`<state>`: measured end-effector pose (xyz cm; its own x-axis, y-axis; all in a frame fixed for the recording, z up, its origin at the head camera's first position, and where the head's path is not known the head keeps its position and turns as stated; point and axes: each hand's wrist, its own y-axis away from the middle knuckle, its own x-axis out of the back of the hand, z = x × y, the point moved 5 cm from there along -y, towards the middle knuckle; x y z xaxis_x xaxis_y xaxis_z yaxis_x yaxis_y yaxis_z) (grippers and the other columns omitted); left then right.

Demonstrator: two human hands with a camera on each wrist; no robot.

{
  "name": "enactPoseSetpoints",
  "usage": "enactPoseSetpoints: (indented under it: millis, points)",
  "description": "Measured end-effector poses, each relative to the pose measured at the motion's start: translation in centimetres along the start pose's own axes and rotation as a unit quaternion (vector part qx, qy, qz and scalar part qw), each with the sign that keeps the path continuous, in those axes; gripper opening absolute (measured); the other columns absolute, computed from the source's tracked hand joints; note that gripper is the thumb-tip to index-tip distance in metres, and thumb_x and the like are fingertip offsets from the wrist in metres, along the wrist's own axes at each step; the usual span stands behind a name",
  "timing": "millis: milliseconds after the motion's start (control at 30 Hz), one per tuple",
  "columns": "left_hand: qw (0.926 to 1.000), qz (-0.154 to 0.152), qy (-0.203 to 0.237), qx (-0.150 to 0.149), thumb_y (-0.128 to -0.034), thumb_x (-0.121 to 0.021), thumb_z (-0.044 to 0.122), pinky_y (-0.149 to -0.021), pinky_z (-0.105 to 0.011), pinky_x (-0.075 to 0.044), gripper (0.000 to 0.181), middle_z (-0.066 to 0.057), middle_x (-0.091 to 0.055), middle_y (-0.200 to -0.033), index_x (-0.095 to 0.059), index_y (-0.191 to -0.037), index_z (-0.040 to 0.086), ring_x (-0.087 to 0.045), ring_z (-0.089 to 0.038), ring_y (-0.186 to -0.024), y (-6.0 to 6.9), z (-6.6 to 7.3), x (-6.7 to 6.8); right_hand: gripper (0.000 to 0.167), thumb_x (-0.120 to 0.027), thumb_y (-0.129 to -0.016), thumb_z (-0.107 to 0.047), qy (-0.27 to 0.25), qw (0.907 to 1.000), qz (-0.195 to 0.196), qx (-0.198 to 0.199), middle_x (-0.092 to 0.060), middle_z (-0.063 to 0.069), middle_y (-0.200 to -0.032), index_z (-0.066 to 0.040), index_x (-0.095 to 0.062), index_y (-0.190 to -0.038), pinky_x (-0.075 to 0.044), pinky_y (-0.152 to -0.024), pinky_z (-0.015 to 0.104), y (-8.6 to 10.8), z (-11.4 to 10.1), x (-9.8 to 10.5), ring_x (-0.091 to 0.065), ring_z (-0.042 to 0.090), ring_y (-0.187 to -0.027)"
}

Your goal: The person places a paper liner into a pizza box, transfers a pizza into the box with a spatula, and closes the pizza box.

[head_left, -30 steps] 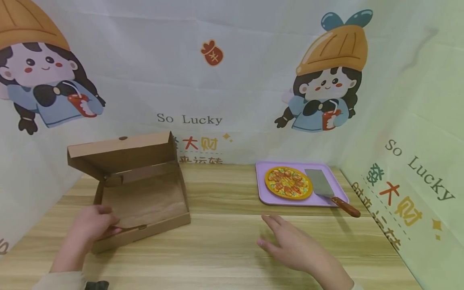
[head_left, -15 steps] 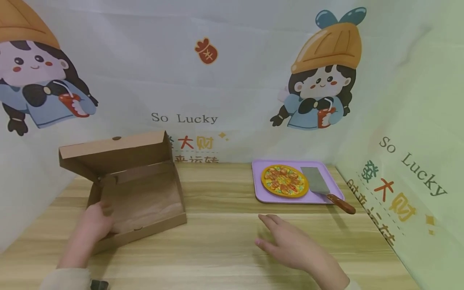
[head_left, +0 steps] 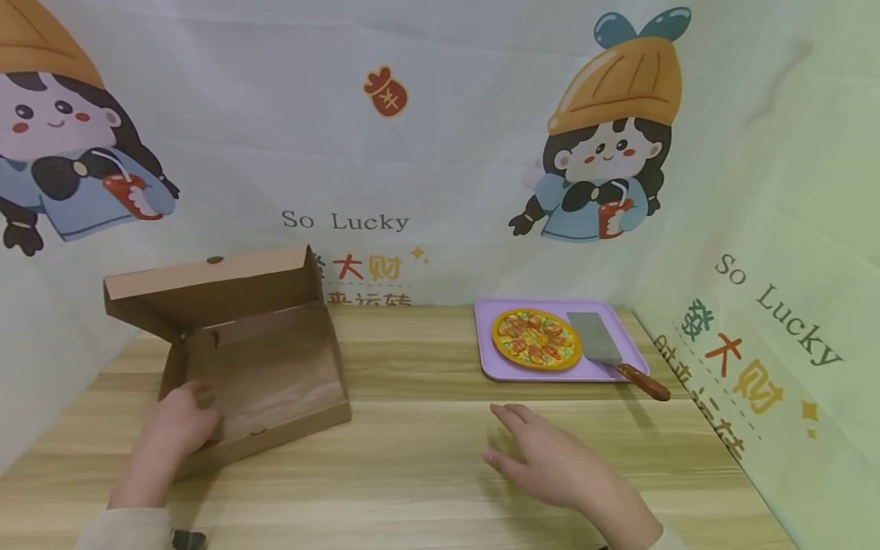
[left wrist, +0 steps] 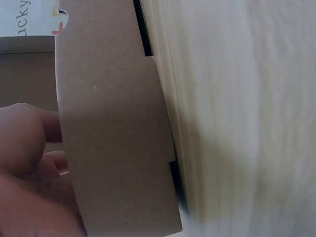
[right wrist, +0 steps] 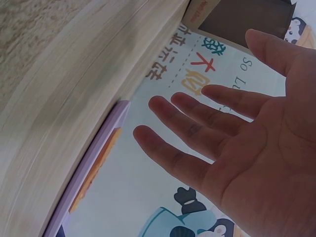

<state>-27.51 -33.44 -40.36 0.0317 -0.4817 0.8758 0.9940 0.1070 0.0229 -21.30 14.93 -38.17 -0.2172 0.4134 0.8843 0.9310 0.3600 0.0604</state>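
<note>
A brown cardboard pizza box (head_left: 268,428) stands on the left with its lid (head_left: 213,302) raised. Brown paper (head_left: 282,378) lies over its floor. My left hand (head_left: 180,418) reaches over the front left corner into the box, fingers loosely bent down toward the paper. In the left wrist view the front wall (left wrist: 111,113) covers the fingertips, so their contact is hidden. My right hand (head_left: 550,462) hovers over the table with relaxed, spread fingers, touching nothing. Beyond it, a toy pizza (head_left: 536,340) and a wooden-handled spatula (head_left: 594,336) lie on a purple tray (head_left: 491,363).
The spatula's handle (head_left: 645,382) sticks out past the tray's front right edge. A printed cloth (head_left: 440,153) hangs behind the wood-grain table (head_left: 399,466) and along its right side. A small dark object (head_left: 188,539) shows beside the left sleeve (head_left: 127,528).
The left hand has moved a little further into the box, and the paper near it now lies lower. The right hand keeps its pose. The whole view has shifted slightly.
</note>
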Motion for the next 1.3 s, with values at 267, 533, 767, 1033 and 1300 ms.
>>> enactPoseSetpoints:
  millis: [267, 533, 767, 1033, 1300]
  points:
    - [0.9995, 0.022, -0.014, -0.02, -0.1067, -0.051, 0.023, -0.11, -0.078, -0.04, 0.062, -0.054, -0.04, -0.144, -0.039, -0.146, -0.023, -0.041, -0.073, -0.131, 0.6, 1.8, 0.1, 0.071, -0.068, -0.104, -0.044, -0.002, 1.0, 0.008, -0.003, -0.046, 0.022, -0.165, -0.006, -0.047, -0.16, -0.04, -0.123, 0.065, 0.4, 0.3, 0.1, -0.047, 0.044, -0.151]
    - [0.9962, 0.033, 0.002, -0.081, -0.1099, -0.052, 0.026, -0.113, -0.082, -0.033, 0.057, -0.049, -0.036, -0.154, -0.045, -0.148, -0.015, -0.036, -0.072, -0.138, 3.0, 6.1, 0.0, 0.07, -0.067, -0.104, -0.044, -0.003, 0.9999, 0.009, -0.007, -0.045, 0.023, -0.165, -0.005, -0.047, -0.159, -0.039, -0.123, 0.065, 0.8, 0.4, 0.4, -0.046, 0.044, -0.152]
    - [0.9899, 0.023, -0.011, -0.14, -0.1086, -0.06, 0.028, -0.116, -0.083, -0.026, 0.059, -0.049, -0.026, -0.161, -0.047, -0.151, -0.012, -0.028, -0.073, -0.143, 5.4, 10.1, -1.4, 0.071, -0.067, -0.104, -0.044, 0.004, 0.9997, 0.022, -0.005, -0.046, 0.024, -0.164, -0.004, -0.047, -0.159, -0.038, -0.124, 0.064, 1.3, 0.3, 0.6, -0.047, 0.045, -0.151]
    - [0.9827, -0.007, -0.023, -0.184, -0.1033, -0.06, 0.061, -0.113, -0.086, -0.028, 0.081, -0.032, -0.013, -0.175, -0.045, -0.16, 0.005, -0.015, -0.061, -0.157, 8.9, 14.2, -4.0, 0.071, -0.068, -0.104, -0.042, 0.01, 0.9992, 0.038, 0.005, -0.045, 0.025, -0.165, -0.001, -0.046, -0.159, -0.038, -0.124, 0.065, 1.6, 0.0, 0.8, -0.046, 0.047, -0.151]
    - [0.9806, 0.003, -0.032, -0.194, -0.1057, -0.055, 0.061, -0.121, -0.082, -0.021, 0.083, -0.031, -0.015, -0.175, -0.042, -0.161, 0.001, -0.013, -0.059, -0.16, 10.6, 16.3, -5.9, 0.069, -0.069, -0.103, -0.04, 0.018, 0.9974, 0.07, -0.002, -0.043, 0.027, -0.165, -0.001, -0.049, -0.157, -0.038, -0.122, 0.067, 1.8, 0.3, 1.2, -0.045, 0.05, -0.15]
